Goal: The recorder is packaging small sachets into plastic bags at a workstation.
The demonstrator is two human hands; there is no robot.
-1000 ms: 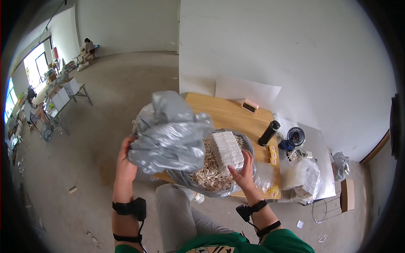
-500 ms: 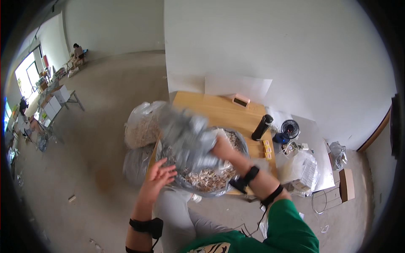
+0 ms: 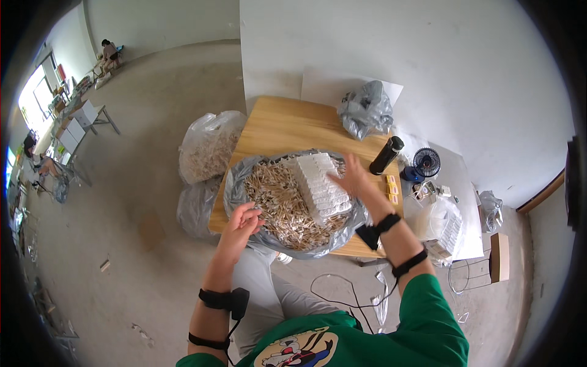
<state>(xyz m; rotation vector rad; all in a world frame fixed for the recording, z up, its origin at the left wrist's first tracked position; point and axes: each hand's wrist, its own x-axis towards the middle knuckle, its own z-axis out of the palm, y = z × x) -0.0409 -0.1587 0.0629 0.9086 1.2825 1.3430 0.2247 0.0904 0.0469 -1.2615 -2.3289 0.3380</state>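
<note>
A round container lined with a grey plastic bag [image 3: 235,177] sits at the near side of the wooden table. Loose thin sticks, seemingly cotton swabs [image 3: 275,202], fill it. On the swabs' right part rests a row of white packs or small boxes [image 3: 319,183], ridged along the top. My right hand [image 3: 358,183] hovers by the right side of the white row, fingers spread, holding nothing. At the container's near left rim is my left hand [image 3: 243,226], fingers loosely bent and apart, with nothing in it. A crumpled grey plastic bag [image 3: 367,110] lies at the table's far right.
Right of the container stand a black bottle [image 3: 386,155] and small yellow boxes [image 3: 392,188] on the table [image 3: 287,125]. A small fan [image 3: 426,162] and a bag of white packs [image 3: 443,226] occupy the side table. Filled clear bags [image 3: 208,153] are left. Two people sit far left.
The crumpled grey bag, blurred over the container in my right hand before, now lies at the table's far right, let go. The swabs and white packs are uncovered. The pink clock is hidden.
</note>
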